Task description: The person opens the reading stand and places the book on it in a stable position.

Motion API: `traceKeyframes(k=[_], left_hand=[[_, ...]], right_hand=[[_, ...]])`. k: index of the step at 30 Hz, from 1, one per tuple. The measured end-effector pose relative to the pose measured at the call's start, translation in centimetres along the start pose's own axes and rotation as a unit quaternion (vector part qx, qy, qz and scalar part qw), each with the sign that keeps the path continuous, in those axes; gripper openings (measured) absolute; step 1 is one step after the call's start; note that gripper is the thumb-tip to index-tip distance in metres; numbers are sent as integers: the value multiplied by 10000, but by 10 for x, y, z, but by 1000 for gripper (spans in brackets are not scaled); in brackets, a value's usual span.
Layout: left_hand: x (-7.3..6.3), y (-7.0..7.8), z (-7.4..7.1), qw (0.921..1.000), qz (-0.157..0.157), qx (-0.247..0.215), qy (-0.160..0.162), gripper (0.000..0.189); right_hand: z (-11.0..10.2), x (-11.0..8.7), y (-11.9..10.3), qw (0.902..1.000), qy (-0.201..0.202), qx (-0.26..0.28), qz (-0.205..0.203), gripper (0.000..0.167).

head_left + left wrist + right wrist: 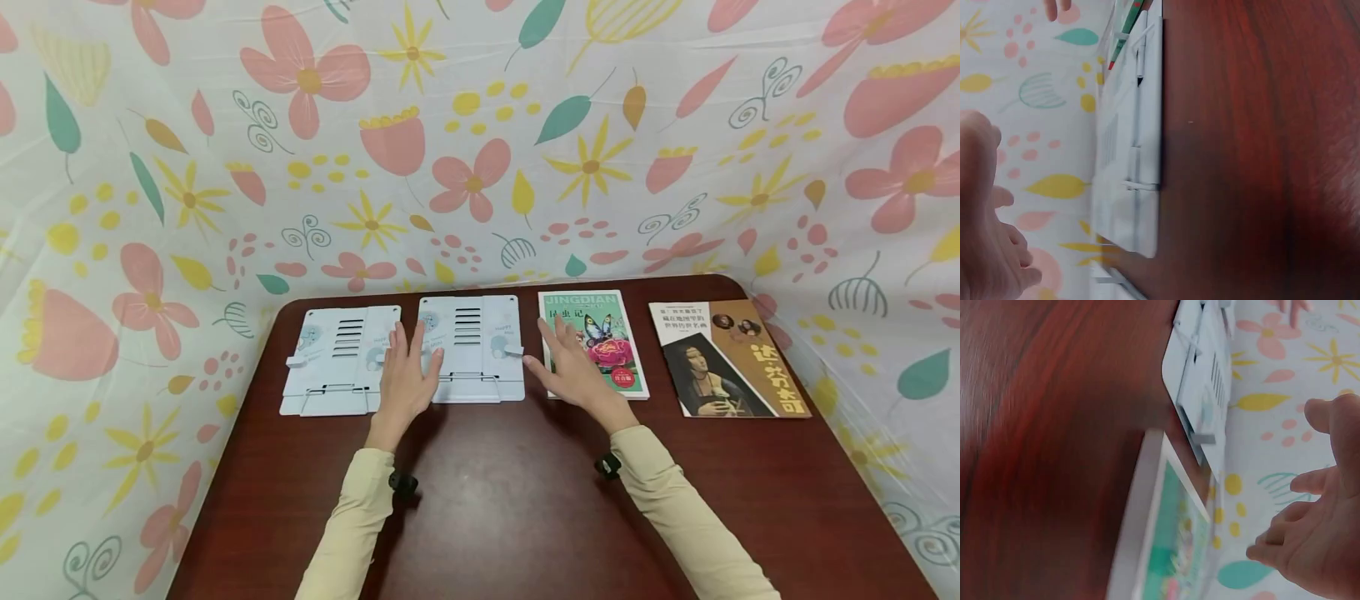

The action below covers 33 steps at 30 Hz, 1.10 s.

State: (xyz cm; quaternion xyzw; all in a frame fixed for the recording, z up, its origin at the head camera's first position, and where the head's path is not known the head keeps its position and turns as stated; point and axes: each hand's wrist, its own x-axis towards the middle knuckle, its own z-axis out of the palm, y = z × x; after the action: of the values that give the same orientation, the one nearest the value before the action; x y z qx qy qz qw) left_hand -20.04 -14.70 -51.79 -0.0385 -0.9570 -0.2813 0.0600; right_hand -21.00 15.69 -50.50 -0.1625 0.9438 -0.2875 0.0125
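Note:
Two white folding book stands lie flat side by side on the table: the left stand (318, 371) and the right stand (476, 354). My left hand (406, 382) hovers over the gap between them, fingers extended, holding nothing. Its fingers overlap the edges of both stands in the head view. To the right, my right hand (576, 371) is held above the left part of a green book (607, 329) with a butterfly and a pink flower on its cover. That hand's fingers (1291, 515) are spread and relaxed, apart from the book and the stand.
A brown and white book (720, 367) with a painted portrait lies slightly turned at the far right. The dark red wooden table (487, 500) extends toward me in front of the row. A flower-patterned curtain (472, 125) hangs behind the table and at both sides.

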Motion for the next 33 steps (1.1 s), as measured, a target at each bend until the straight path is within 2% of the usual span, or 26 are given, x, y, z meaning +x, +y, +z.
traceKeyframes(k=[5,12,15,19,24,28,33], left_hand=[[-1,-11,10,9978,-321,-573,-51,70],[-5,-25,27,9927,-500,-1076,-225,71],[-6,-30,35,9913,-534,-1171,-264,69],[-7,-33,44,9919,-493,-1141,-254,67],[-5,-32,45,9913,-492,-1198,-242,67],[-6,-31,43,9891,-605,-1317,-260,67],[-6,-30,43,9855,-743,-1513,-202,69]], right_hand=[[9,3,-1,9992,-140,357,103,80],[29,7,2,9981,-318,503,184,78],[38,7,4,9974,-383,593,142,77],[51,7,9,9988,-247,405,-80,74],[59,5,12,9996,-79,245,-117,74],[61,5,10,9996,-139,254,48,76],[62,7,7,9981,-308,512,143,82]])
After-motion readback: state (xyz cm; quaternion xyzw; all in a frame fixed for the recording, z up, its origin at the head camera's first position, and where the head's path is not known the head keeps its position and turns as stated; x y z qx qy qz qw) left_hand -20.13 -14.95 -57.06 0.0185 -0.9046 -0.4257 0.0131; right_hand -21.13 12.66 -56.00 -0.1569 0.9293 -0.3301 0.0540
